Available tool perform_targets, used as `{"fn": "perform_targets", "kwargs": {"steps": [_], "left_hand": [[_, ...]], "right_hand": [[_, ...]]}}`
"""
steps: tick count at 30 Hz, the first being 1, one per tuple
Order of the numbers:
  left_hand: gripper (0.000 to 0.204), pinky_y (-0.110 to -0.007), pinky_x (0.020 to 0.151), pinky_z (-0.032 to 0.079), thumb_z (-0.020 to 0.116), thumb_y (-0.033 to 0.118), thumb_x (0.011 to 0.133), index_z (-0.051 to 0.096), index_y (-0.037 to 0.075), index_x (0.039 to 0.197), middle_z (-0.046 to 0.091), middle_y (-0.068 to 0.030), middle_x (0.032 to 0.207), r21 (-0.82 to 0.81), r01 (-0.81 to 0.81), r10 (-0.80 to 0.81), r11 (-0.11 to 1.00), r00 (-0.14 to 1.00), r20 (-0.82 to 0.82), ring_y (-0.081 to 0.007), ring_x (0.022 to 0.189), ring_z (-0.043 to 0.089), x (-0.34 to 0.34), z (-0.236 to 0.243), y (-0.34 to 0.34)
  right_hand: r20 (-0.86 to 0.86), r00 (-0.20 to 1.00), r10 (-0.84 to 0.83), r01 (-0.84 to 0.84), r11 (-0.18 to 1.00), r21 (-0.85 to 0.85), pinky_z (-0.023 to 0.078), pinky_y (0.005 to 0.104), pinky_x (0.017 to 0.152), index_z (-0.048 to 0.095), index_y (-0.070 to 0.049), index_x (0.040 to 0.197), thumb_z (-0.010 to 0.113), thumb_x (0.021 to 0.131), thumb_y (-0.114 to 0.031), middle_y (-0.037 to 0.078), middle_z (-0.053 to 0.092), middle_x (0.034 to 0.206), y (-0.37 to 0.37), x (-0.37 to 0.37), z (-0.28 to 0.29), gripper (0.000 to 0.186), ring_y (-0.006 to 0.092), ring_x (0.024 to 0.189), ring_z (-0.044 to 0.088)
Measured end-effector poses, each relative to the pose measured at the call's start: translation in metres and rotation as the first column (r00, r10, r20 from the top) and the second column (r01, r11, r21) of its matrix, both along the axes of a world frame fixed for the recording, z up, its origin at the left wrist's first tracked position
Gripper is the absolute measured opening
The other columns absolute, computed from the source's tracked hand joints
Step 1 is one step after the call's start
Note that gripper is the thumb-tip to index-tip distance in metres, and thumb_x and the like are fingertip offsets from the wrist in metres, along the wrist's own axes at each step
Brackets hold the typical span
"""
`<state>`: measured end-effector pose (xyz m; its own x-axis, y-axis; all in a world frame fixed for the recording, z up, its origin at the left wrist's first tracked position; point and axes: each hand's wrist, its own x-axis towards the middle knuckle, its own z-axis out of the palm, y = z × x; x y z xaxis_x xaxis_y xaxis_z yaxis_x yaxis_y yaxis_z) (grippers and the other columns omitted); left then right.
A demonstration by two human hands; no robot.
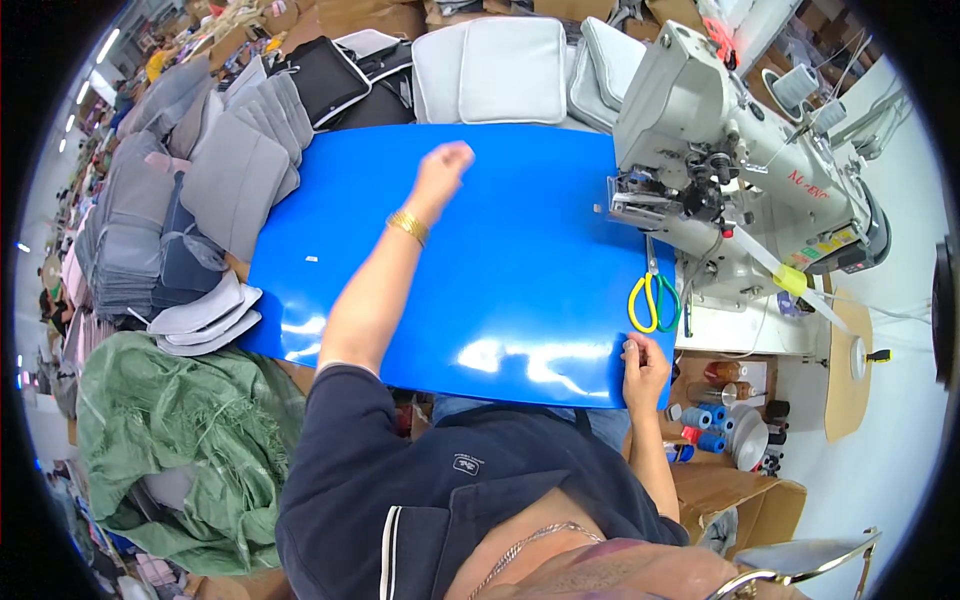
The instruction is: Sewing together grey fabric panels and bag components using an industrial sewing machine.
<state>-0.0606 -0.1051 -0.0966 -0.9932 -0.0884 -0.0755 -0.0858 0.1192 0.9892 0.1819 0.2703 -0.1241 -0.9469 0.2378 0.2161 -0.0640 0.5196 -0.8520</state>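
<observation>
While the left hand (442, 180) curls, blurred, over the blue tabletop (500, 270), the right hand (646, 368) bends near the scissors (652, 275); whether either grip holds anything, I cannot tell.

Table (480, 260) is plain bright blue; scissors (653, 274) carry one yellow handle loop, one green. Sewing machine (750, 150) is off-white with red marking, stacked fabric pieces (235, 185) mostly grey, padded panel (512, 70) pale grey, white-edged. Sack (190, 420) reads green, shirt (400, 460) dark navy with white stripes, bracelet (408, 227) gold.
</observation>
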Motion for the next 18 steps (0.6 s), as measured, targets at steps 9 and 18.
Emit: {"fn": "perform_targets", "kwargs": {"steps": [9, 18], "left_hand": [[0.017, -0.027, 0.075, 0.053, 0.071, 0.014, 0.087, 0.069, 0.002, 0.099, 0.070, -0.0069, 0.094, 0.001, 0.033, -0.032, 0.999, 0.966, -0.257, -0.0128, 0.087, 0.065, 0.095, -0.029, 0.098], [0.030, -0.027, 0.069, 0.055, 0.070, 0.018, 0.089, 0.066, 0.001, 0.113, 0.068, -0.0089, 0.103, 0.209, 0.107, -0.031, 0.972, 0.941, -0.338, -0.0142, 0.088, 0.065, 0.053, 0.051, 0.170]], "right_hand": [[-0.025, 1.000, 0.002, 0.000, 0.998, 0.066, 0.046, 0.0267, 0.058, 0.069, 0.000, 0.096, 0.066, 0.087, -0.007, 0.008, 0.064, 0.072, 0.001, -0.007, 0.000, 0.011, 0.0116, 0.062, 0.059], [-0.049, 0.999, 0.002, -0.005, 0.998, -0.060, 0.049, 0.0257, 0.059, 0.068, 0.002, 0.095, 0.066, 0.087, -0.005, 0.010, 0.066, 0.078, -0.001, -0.005, -0.006, 0.010, 0.0121, 0.064, 0.062]]}}
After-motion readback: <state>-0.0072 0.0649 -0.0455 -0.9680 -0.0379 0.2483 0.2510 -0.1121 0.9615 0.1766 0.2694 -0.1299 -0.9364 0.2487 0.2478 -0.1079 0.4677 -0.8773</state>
